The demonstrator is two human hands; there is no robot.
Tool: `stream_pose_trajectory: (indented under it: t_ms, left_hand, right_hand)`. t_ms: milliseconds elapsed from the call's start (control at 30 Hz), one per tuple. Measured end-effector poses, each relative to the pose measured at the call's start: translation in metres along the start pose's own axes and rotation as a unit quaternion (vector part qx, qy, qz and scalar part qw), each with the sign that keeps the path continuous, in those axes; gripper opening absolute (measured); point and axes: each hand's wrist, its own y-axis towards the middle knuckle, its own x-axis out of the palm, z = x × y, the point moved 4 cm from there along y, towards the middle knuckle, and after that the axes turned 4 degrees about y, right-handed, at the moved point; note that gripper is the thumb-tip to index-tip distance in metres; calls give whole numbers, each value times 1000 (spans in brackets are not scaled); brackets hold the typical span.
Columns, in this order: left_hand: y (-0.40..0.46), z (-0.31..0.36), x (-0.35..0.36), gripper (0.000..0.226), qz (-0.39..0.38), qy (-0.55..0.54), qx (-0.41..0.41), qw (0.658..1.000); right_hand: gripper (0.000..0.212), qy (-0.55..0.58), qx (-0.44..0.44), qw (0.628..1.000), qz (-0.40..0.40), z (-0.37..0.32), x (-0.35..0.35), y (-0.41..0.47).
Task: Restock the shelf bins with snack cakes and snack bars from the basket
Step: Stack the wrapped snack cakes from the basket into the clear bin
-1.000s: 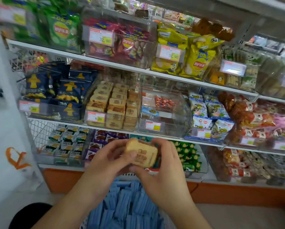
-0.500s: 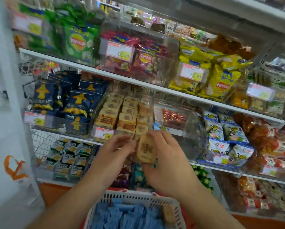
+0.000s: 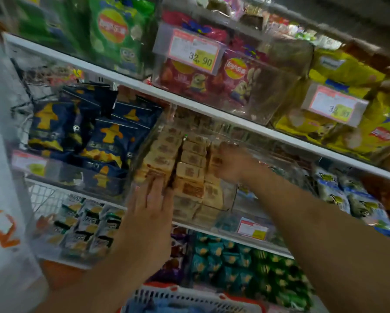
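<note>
Both hands are at the clear bin of tan snack cakes on the middle shelf. Left hand lies flat, fingers straight, pressing the front left stack at the bin's front edge. Right hand reaches in over the right wall against the right-hand stack; blur hides its grip, cannot tell. The shelf above leaves only a narrow gap over the cakes. Basket rim sits at the bottom edge, below the arms.

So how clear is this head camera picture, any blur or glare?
Head view: motion blur smears it, worst on the right hand in the cake bin; the left hand is softer-edged too; one price tag reads 32.90; glare streaks the clear bins; wide-angle bends the shelf.
</note>
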Motion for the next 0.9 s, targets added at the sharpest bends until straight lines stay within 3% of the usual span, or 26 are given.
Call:
stream_pose_trajectory:
  t_ms: [67,200,400,533,633,733,800,900]
  left_hand:
    - [0,0,4,90,2,0,-4,1000]
    - [2,-1,14,89,16,1,6,1000]
    - [-1,-5,20,93,57,-55,23,997]
    - [-10,-7,14,92,71,-120,35,990]
    - [-30,-4,13,87,91,-160,44,982]
    - [-53,-1,33,78,67,-176,41,981]
    - [-69,2,59,77,23,-177,29,984]
    - [-95,1,114,83,-61,-161,4,985]
  right_hand:
    - [36,-3,-3,1000,-28,7,17,15]
    - [37,-14,-8,1000,24,14,35,23]
    - [60,-6,24,999,44,9,32,4]
    - [73,82,15,992,93,5,31,-26]
    - [61,151,-36,961,228,-4,34,-84]
    - [37,222,-85,923,302,-12,52,-163]
    - [26,243,-92,919,297,-13,86,-206]
    - [24,285,-3,940,189,1,179,-247]
